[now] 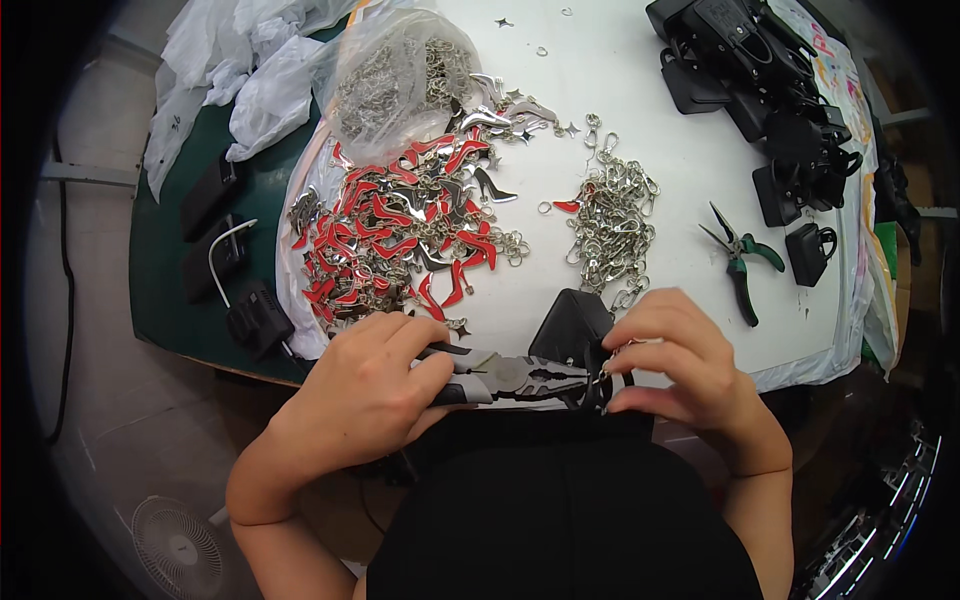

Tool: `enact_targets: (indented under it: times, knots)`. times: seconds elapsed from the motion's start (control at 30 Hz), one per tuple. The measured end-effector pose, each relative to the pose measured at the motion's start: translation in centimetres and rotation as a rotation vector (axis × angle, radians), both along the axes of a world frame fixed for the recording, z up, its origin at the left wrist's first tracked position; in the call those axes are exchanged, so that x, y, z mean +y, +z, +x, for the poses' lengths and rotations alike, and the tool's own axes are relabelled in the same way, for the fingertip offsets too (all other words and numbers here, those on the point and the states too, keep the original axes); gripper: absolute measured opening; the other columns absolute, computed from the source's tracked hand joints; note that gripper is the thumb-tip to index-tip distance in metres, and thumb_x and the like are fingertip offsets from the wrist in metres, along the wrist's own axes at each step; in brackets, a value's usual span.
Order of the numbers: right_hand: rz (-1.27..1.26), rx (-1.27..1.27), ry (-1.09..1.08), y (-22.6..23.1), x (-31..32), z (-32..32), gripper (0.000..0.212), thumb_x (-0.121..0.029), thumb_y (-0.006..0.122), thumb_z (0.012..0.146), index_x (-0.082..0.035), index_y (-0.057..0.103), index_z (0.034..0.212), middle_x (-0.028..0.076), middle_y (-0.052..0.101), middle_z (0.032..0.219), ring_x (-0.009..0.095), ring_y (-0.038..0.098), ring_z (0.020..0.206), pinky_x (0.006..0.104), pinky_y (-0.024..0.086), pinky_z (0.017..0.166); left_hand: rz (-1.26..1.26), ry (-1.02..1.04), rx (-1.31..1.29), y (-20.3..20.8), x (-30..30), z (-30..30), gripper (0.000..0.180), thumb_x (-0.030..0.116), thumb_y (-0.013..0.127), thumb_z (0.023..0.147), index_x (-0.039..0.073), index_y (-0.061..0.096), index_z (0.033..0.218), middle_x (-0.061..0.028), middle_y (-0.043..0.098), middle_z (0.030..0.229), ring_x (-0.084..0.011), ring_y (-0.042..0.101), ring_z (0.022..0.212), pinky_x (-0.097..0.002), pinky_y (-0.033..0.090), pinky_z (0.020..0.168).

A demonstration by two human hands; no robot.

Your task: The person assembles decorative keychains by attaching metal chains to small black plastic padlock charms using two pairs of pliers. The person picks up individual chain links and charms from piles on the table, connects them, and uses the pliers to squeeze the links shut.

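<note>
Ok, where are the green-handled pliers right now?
The green-handled pliers lie on the white tabletop at the right of the head view, between the pile of metal clasps and a small black box.

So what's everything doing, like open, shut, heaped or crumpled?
Left hand: closed on grey-handled pliers
Right hand: pinching a small piece, mostly hidden
Green-handled pliers: lying open
Clear bag: holding metal pieces
Shoe charms: heaped
Metal clasps: piled
White bags: crumpled
Black adapters: bunched
Fan: can't tell if spinning
</note>
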State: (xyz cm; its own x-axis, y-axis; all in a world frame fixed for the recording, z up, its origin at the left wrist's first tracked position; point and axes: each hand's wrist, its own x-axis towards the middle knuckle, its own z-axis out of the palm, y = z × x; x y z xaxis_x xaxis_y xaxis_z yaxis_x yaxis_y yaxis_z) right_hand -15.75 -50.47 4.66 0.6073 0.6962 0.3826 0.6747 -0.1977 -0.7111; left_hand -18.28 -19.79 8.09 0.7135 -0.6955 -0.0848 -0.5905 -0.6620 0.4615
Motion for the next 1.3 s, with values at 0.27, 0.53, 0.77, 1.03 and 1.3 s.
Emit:
enact_targets:
  times: [0.27, 0.53, 0.77, 1.03, 1.3]
  knots:
    - [-0.778, -0.019, -0.749, -3.6, -13.1, 0.1, 0.08, -0.022, 0.084, 0.072, 0.0, 0.047, 0.139, 0.018, 0.044, 0.144, 0.036, 0.043, 0.131, 0.0431, 0.037, 0.108, -0.05, 0.195, 0.005, -0.3, 1.6, -0.1, 0.042, 0.013, 0.084, 0.049, 0.004, 0.054, 0.078, -0.0113, 0.064, 0.09, -0.0322, 0.062, 0.078, -0.0416, 0.05, 0.068]
    - [-0.693, -0.042, -0.826, -5.7, -14.4, -0.2, 0.052, -0.011, 0.068, 0.085, 0.005, 0.051, 0.132, 0.021, 0.053, 0.126, 0.038, 0.052, 0.115, 0.0412, 0.042, 0.1, -0.068, 0.225, -0.072, 0.6, 1.9, 0.2, 0.049, 0.015, 0.084, 0.049, 0.004, 0.064, 0.092, -0.0088, 0.063, 0.086, -0.0287, 0.061, 0.077, -0.0391, 0.049, 0.068]
    - [-0.441, 0.059, -0.193, 3.8, -5.5, -1.3, 0.062, -0.025, 0.083, 0.065, 0.0, 0.058, 0.115, 0.016, 0.057, 0.104, 0.033, 0.059, 0.086, 0.0409, 0.05, 0.076, -0.006, 0.172, -0.112, 1.2, 2.0, 0.6, 0.048, 0.023, 0.084, 0.051, 0.004, 0.067, 0.091, -0.0081, 0.065, 0.084, -0.0289, 0.063, 0.075, -0.0389, 0.05, 0.066]
    - [-0.59, -0.218, -0.121, 6.2, -2.9, -1.0, 0.063, -0.036, 0.08, 0.068, 0.003, 0.059, 0.112, 0.015, 0.057, 0.1, 0.03, 0.057, 0.078, 0.0406, 0.047, 0.067, -0.039, 0.184, -0.133, 1.3, 2.3, 0.2, 0.046, 0.023, 0.084, 0.052, 0.004, 0.067, 0.09, -0.0078, 0.067, 0.082, -0.0283, 0.064, 0.073, -0.0381, 0.05, 0.065]
    - [-0.565, -0.153, -0.18, 4.7, -2.8, -2.1, 0.066, -0.034, 0.083, 0.064, 0.004, 0.059, 0.111, 0.014, 0.058, 0.096, 0.028, 0.055, 0.071, 0.0372, 0.046, 0.06, -0.091, 0.24, -0.208, 0.1, 2.2, -0.6, 0.045, 0.017, 0.084, 0.054, 0.001, 0.066, 0.092, -0.0096, 0.068, 0.084, -0.0289, 0.066, 0.073, -0.0379, 0.051, 0.066]
